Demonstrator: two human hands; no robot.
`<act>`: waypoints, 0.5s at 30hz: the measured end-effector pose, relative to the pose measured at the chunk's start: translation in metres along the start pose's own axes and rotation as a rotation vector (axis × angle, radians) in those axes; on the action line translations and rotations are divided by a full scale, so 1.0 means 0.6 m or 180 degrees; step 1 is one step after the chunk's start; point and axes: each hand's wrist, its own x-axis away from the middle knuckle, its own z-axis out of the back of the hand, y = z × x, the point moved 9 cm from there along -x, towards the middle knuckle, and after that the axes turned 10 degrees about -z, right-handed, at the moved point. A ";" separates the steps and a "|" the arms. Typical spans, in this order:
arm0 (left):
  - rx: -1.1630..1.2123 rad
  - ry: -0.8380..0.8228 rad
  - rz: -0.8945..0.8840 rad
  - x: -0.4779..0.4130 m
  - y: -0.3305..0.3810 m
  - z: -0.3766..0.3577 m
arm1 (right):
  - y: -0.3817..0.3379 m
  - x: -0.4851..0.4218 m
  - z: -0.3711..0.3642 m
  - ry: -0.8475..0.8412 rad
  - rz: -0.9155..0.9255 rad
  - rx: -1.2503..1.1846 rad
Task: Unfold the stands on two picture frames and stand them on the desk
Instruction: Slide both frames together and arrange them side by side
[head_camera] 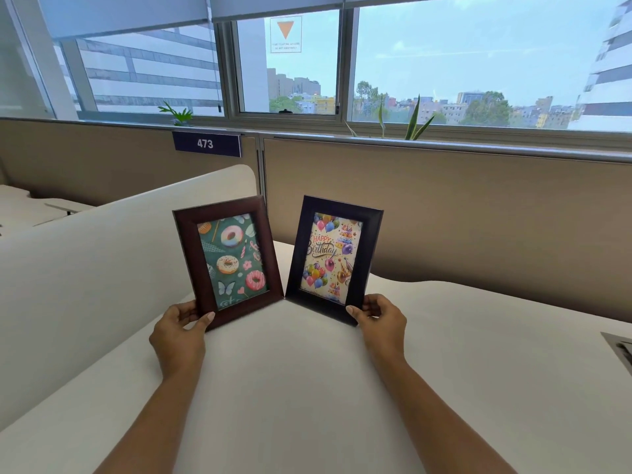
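Observation:
Two picture frames are upright side by side over the white desk (307,388), their inner bottom corners almost touching. The left one is a brown frame (191,248) with a doughnut picture; my left hand (179,331) grips its lower left corner, thumb on the front. The right one is a dark frame (371,248) with a "Happy Birthday" balloon picture; my right hand (379,319) grips its lower right corner. Both frames tilt outward at the top. Their backs and stands are hidden, and I cannot tell whether they rest on the desk.
A white curved divider (85,268) runs along the left of the desk. A beige partition (478,217) with a "473" label (206,144) stands behind the frames, with plants and windows above. A grey cable hatch (620,352) sits at the desk's right edge.

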 end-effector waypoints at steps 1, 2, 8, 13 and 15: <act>-0.0006 -0.0002 -0.0006 0.000 0.001 0.000 | -0.001 0.000 -0.001 -0.0012 -0.0009 -0.0003; -0.0014 -0.0003 -0.0012 -0.001 0.002 0.001 | -0.001 -0.001 -0.002 -0.0029 -0.0015 -0.0004; -0.0027 -0.0050 0.0098 -0.001 0.000 -0.006 | 0.000 -0.010 0.000 -0.0127 -0.0114 0.0007; -0.0166 -0.0045 0.0144 -0.007 -0.002 -0.007 | -0.006 -0.019 0.000 -0.0269 -0.0117 0.0038; -0.0204 -0.0105 0.0167 -0.009 -0.004 -0.012 | -0.006 -0.022 0.001 -0.0319 -0.0136 0.0017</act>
